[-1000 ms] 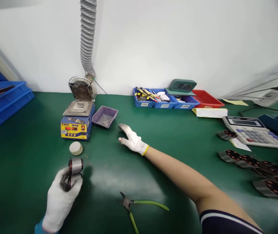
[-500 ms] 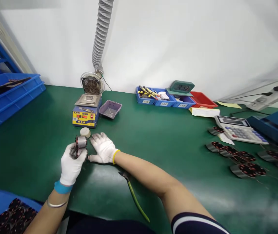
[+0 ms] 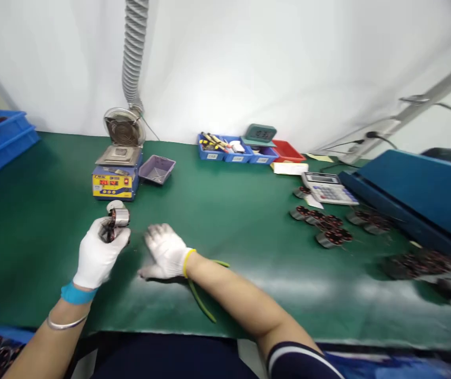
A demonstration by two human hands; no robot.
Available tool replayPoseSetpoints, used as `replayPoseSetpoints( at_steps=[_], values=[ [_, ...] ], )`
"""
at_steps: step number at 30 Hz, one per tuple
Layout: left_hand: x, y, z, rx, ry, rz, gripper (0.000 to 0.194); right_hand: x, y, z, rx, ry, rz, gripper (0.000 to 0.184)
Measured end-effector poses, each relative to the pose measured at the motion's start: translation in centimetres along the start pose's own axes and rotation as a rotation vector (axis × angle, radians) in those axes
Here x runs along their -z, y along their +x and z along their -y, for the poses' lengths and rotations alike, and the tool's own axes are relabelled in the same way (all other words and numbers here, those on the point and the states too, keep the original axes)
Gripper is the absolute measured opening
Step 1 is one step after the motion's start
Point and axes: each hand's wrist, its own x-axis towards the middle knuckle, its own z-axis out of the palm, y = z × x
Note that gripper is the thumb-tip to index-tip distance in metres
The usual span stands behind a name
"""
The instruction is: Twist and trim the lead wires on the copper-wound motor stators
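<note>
My left hand (image 3: pixel 96 253), in a white glove, is closed around motor stators (image 3: pixel 120 217) with silver sides and dark, copper-wound ends; at least two seem to be in its grip. Just behind them is a round whitish block (image 3: pixel 115 205), partly covered. My right hand (image 3: pixel 165 252), gloved too, is spread with its palm down and holds nothing I can see. Under that wrist lie green-handled cutters (image 3: pixel 203 302), their jaws hidden by the hand. Beyond the left hand stands a yellow-and-blue solder pot (image 3: pixel 113 184) with a lit display.
A purple tray (image 3: pixel 157 169) sits right of the pot, below a grey duct hose (image 3: pixel 134 58). Small blue bins (image 3: pixel 212 156) and a red bin (image 3: pixel 287 151) line the wall. At right are several stators (image 3: pixel 330 238), a calculator (image 3: pixel 328 189) and a large blue box (image 3: pixel 419 189).
The view has turned right, so the bench items appear farther left. My right hand has drawn away from the stators and now covers the cutters' jaws. My left hand still holds the stators.
</note>
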Motion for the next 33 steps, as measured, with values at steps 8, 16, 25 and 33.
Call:
replayPoseSetpoints(
  at_steps=[8, 16, 25, 33],
  values=[
    [-10.2, 3.1, -2.3, -0.337, 0.635, 0.544, 0.039, 1.9, -9.5, -0.7, -0.215, 0.101, -0.096, 0.106],
    [-12.4, 1.0, -2.3, -0.396, 0.748, 0.688, 0.082, 0.7, -16.5, -3.9, -0.487, -0.051, -0.169, 0.064],
    [-7.8, -3.8, 0.3, -0.238, 0.351, 0.759, 0.111, 0.8, -12.9, -4.0, -0.618, 0.495, -0.268, 0.076],
    [-10.2, -4.4, 1.2, -0.306, 0.184, 0.628, 0.093, 0.8, -5.8, -1.9, -0.468, 0.936, -0.386, 0.061]
  ],
)
